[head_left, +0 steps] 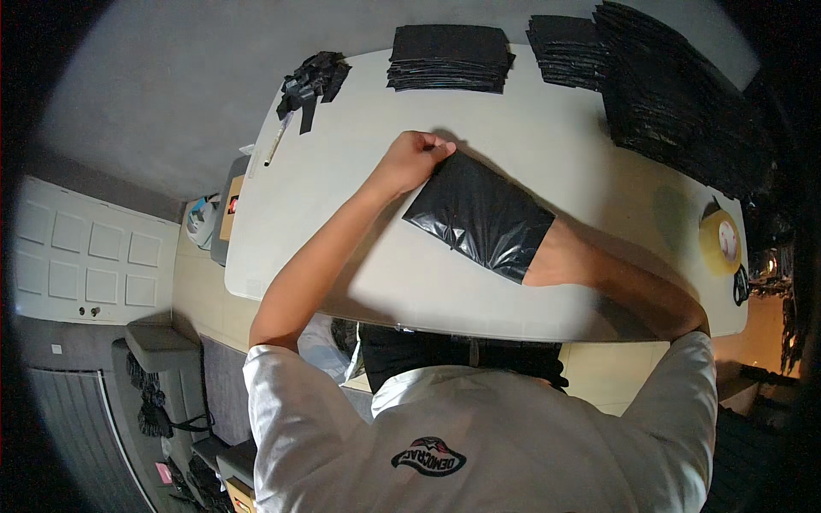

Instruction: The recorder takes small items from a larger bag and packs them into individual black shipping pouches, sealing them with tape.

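Note:
A small black plastic bag (pixel 483 214), glossy and creased along its near side, is held tilted over the middle of the white table. My left hand (pixel 415 161) pinches its far left corner between thumb and fingers. From the right, my right hand (pixel 547 255) reaches into the bag's mouth. Only the wrist shows there; the fingers are hidden inside, so their pose cannot be seen.
On the white table (pixel 282 239), a neat stack of black bags (pixel 449 56) lies at the far edge. Taller black stacks (pixel 667 94) fill the far right. Black strips (pixel 315 81) and a pen (pixel 276 141) lie far left. A tape roll (pixel 720 242) and black scissors (pixel 741 286) sit right.

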### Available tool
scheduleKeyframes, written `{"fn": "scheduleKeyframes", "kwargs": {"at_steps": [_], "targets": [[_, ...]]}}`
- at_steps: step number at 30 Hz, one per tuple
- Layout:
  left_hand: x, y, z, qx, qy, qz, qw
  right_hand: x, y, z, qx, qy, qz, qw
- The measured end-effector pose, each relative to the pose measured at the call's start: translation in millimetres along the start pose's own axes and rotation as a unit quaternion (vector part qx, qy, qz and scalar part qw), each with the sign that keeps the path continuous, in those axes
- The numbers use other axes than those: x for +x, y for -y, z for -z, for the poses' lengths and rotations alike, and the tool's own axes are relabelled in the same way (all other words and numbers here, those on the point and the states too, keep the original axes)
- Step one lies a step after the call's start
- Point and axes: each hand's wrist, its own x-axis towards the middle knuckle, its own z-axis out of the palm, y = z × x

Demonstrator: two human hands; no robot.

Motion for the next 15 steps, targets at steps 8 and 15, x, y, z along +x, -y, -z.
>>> {"fn": "scheduleKeyframes", "kwargs": {"at_steps": [8,15], "targets": [[-2,-3,-21,0.106,-0.041,-0.056,0.992,5,-5,-2,-0.004,-0.024,0.014,1.0],[-17,-23,-41,0.213,-0.135,-0.115,0.961,28,-1,6,-0.011,-0.046,0.022,0.999]]}}
